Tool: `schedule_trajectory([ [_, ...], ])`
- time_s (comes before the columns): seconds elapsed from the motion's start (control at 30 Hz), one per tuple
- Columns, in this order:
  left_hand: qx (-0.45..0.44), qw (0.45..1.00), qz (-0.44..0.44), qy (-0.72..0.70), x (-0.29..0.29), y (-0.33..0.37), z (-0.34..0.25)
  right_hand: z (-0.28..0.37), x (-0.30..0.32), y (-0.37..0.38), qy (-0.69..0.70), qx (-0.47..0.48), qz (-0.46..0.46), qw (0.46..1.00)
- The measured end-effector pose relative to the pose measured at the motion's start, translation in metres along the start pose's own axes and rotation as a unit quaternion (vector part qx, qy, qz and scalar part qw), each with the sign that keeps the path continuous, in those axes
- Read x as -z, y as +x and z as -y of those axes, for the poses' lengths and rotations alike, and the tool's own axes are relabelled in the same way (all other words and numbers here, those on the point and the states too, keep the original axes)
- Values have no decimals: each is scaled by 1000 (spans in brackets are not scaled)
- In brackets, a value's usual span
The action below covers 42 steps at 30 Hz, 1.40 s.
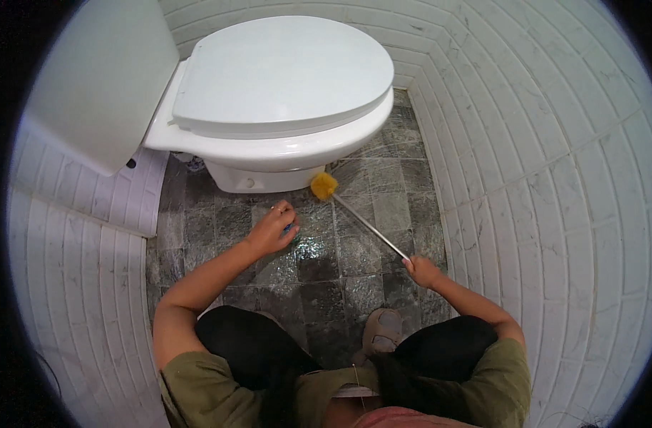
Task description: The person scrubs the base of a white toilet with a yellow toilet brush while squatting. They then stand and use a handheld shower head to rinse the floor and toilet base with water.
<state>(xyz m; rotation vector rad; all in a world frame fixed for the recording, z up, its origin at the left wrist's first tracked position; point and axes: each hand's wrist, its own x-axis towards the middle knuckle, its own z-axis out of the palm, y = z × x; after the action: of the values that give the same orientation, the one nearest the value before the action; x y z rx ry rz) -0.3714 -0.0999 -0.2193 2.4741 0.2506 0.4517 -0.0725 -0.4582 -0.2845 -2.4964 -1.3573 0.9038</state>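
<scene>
A toilet brush (368, 227) with a yellow bristle head and a thin metal handle slants across the floor in front of the toilet. My right hand (423, 272) is closed round the end of its handle. The yellow head is against the front lower part of the white toilet base (258, 181). To the left of the brush, my left hand (271, 230) hovers over the floor near the base, with its fingers curled. A bit of something blue (289, 228) shows under those fingers; what it is stays mostly hidden.
The white toilet lid (286, 71) is down, and the cistern (105, 78) stands at the left. White tiled walls (525, 185) close in on both sides. The dark tiled floor (319, 264) looks wet and shiny. My knees and a sandal (383, 329) are at the near side.
</scene>
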Motion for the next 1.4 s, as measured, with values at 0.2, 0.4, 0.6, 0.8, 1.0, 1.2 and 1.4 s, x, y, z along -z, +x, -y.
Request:
schedule_trajectory([
  [0.2, -65, 994, -9, 93, 8, -9, 1, 16, 36, 28, 174, -165, 349, 906],
  [0.4, -66, 993, 11, 93, 10, -29, 10, 72, 26, 101, 288, -87, 184, 936],
  [0.6, 35, 994, -62, 81, 31, -63, 19, 61, -20, 118, -35, 94, -2, 995],
  [0.8, 146, 964, -204, 88, 42, -126, 18, 154, 6, 85, -96, 161, 45, 981],
  [1.0, 185, 950, -249, 45, 38, -142, 10, 307, 37, 130, -114, 312, -94, 939],
  [1.2, 133, 949, -283, 39, 26, -125, 12, 328, -16, 203, -80, 232, -223, 944],
  [1.4, 134, 946, -292, 36, 26, -131, 15, 355, -31, 191, -79, 243, -135, 957],
])
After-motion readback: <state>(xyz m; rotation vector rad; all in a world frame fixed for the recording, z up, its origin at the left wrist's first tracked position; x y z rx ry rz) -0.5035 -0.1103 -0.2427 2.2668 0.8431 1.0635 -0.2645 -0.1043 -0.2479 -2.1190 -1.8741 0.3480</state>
